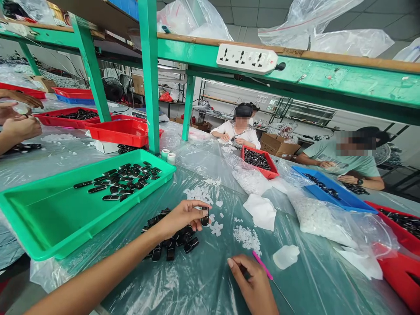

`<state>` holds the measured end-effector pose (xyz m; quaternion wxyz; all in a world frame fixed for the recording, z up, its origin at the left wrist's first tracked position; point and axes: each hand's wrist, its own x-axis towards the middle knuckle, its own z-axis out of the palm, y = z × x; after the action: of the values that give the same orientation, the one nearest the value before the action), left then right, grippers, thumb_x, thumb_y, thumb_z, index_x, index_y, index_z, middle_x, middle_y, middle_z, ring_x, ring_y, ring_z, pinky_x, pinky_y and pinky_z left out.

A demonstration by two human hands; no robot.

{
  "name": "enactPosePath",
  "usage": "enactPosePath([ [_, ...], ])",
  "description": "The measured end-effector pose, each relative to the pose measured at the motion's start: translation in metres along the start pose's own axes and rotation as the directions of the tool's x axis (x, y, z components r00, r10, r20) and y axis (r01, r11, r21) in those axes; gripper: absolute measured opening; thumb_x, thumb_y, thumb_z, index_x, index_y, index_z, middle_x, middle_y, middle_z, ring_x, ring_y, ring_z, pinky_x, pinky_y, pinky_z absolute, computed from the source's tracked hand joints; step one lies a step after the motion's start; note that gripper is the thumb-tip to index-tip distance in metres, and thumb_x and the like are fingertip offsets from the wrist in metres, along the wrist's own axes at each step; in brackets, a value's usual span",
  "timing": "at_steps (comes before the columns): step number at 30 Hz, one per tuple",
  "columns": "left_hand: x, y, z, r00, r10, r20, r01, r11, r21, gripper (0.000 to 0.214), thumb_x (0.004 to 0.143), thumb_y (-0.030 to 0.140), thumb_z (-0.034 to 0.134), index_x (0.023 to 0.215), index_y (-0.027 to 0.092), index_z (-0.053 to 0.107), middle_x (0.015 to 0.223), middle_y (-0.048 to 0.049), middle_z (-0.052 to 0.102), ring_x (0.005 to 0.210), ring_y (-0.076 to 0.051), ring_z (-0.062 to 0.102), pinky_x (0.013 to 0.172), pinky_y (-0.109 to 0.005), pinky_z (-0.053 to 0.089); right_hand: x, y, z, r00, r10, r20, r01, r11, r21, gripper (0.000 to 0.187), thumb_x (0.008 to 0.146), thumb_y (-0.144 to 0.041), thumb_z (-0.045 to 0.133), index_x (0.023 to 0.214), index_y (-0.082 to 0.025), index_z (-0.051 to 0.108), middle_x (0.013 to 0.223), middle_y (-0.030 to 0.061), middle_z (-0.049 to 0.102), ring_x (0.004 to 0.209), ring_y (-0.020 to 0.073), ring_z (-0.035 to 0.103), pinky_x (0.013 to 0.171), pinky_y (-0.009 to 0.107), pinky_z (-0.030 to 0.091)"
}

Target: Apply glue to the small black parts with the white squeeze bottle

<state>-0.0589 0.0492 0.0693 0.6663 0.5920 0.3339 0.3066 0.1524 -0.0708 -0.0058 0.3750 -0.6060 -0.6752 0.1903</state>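
Observation:
My left hand (192,214) is raised over the table, pinching a small black rectangular plastic piece (205,216) upright between thumb and fingers. Beneath that wrist lies a loose pile of similar black pieces (170,249). My right hand (251,280) is low at the front, thumb and index finger curled together; whatever may be between their tips is too small to make out. Along its right side lies a thin metal-shafted tool with a pink handle (262,264). Small white plastic bits (246,238) are scattered beyond the right hand, and more white bits (198,194) lie behind the left.
A green tray (75,223) with black pieces stands at left. White sheet (260,212), bag of white bits (323,218), blue tray (348,199) and red bins (400,275) line the right. A green shelf post (149,78) rises ahead. Co-workers sit across; another person's hands (21,124) show far left.

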Motion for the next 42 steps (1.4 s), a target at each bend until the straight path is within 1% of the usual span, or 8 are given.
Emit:
enactPosePath([
  [6, 0.0, -0.002, 0.008, 0.994, -0.068, 0.08, 0.081, 0.982, -0.172, 0.039, 0.076, 0.035, 0.066, 0.107, 0.012, 0.064, 0.085, -0.0089, 0.069, 0.057, -0.009, 0.061, 0.056, -0.019, 0.047, 0.0, 0.001, 0.0, 0.993, -0.065, 0.094, 0.079, 0.986, -0.147, 0.032, 0.09, -0.037, 0.04, 0.069, -0.021, 0.057, 0.061, 0.001, 0.057, 0.054, 0.0153, 0.053, 0.051, 0.023, 0.036],
  [13, 0.002, 0.0, 0.016, 0.989, -0.101, 0.103, 0.12, 0.974, -0.19, 0.035, 0.075, 0.039, 0.066, 0.096, 0.012, 0.066, 0.083, -0.008, 0.07, 0.054, -0.009, 0.062, 0.054, -0.019, 0.048, 0.0, -0.001, -0.007, 0.987, -0.105, 0.122, 0.13, 0.968, -0.216, 0.029, 0.091, -0.034, 0.039, 0.075, -0.022, 0.06, 0.064, 0.0018, 0.059, 0.057, 0.0162, 0.055, 0.053, 0.025, 0.036],
  [17, 0.007, -0.01, 0.023, 0.994, -0.074, 0.078, 0.088, 0.977, -0.197, 0.032, 0.072, 0.043, 0.068, 0.079, 0.012, 0.06, 0.073, -0.006, 0.07, 0.042, -0.006, 0.054, 0.041, -0.015, 0.039, 0.001, 0.0, -0.009, 0.987, -0.116, 0.113, 0.14, 0.96, -0.241, 0.03, 0.091, -0.034, 0.039, 0.074, -0.022, 0.06, 0.065, 0.0015, 0.06, 0.058, 0.0164, 0.056, 0.053, 0.025, 0.037],
  [21, 0.014, -0.023, 0.03, 0.992, -0.121, 0.041, 0.128, 0.96, -0.25, 0.036, 0.067, 0.044, 0.071, 0.079, 0.014, 0.054, 0.059, -0.0026, 0.067, 0.034, -0.005, 0.049, 0.034, -0.013, 0.034, 0.001, 0.002, -0.008, 0.982, -0.127, 0.138, 0.16, 0.949, -0.27, 0.029, 0.091, -0.033, 0.04, 0.074, -0.022, 0.059, 0.064, 0.0009, 0.06, 0.058, 0.0162, 0.056, 0.053, 0.025, 0.037],
  [26, 0.017, -0.03, 0.037, 0.984, -0.179, -0.001, 0.168, 0.926, -0.337, 0.042, 0.069, 0.047, 0.07, 0.088, 0.011, 0.061, 0.072, -0.0082, 0.071, 0.054, -0.012, 0.066, 0.054, -0.019, 0.054, 0.001, 0.001, -0.008, 0.98, -0.132, 0.15, 0.17, 0.943, -0.285, 0.028, 0.091, -0.033, 0.04, 0.075, -0.022, 0.06, 0.064, 0.001, 0.06, 0.058, 0.0162, 0.057, 0.053, 0.025, 0.038],
  [29, 0.018, -0.031, 0.036, 0.978, -0.208, -0.021, 0.186, 0.914, -0.359, 0.043, 0.07, 0.045, 0.071, 0.095, 0.01, 0.065, 0.082, -0.0107, 0.072, 0.067, -0.016, 0.069, 0.063, -0.021, 0.056, 0.001, 0.0, -0.009, 0.982, -0.126, 0.14, 0.161, 0.945, -0.284, 0.03, 0.091, -0.035, 0.039, 0.075, -0.022, 0.061, 0.064, 0.0016, 0.06, 0.057, 0.0166, 0.056, 0.054, 0.026, 0.039],
  [36, 0.019, -0.038, 0.03, 0.97, -0.208, -0.125, 0.16, 0.936, -0.313, 0.044, 0.07, 0.046, 0.07, 0.091, 0.007, 0.069, 0.082, -0.0133, 0.072, 0.061, -0.017, 0.07, 0.052, -0.019, 0.056, 0.002, 0.004, -0.007, 0.983, -0.123, 0.136, 0.157, 0.948, -0.277, 0.03, 0.091, -0.035, 0.039, 0.075, -0.023, 0.061, 0.063, 0.0028, 0.061, 0.055, 0.0171, 0.056, 0.052, 0.026, 0.039],
  [42, 0.02, -0.043, 0.028, 0.968, -0.226, -0.11, 0.166, 0.903, -0.395, 0.047, 0.07, 0.05, 0.068, 0.092, 0.008, 0.068, 0.083, -0.0131, 0.072, 0.062, -0.018, 0.07, 0.049, -0.017, 0.055, 0.003, 0.007, -0.007, 0.981, -0.111, 0.157, 0.153, 0.946, -0.286, 0.028, 0.091, -0.034, 0.039, 0.075, -0.022, 0.06, 0.064, 0.0028, 0.061, 0.056, 0.0174, 0.057, 0.053, 0.026, 0.04],
])
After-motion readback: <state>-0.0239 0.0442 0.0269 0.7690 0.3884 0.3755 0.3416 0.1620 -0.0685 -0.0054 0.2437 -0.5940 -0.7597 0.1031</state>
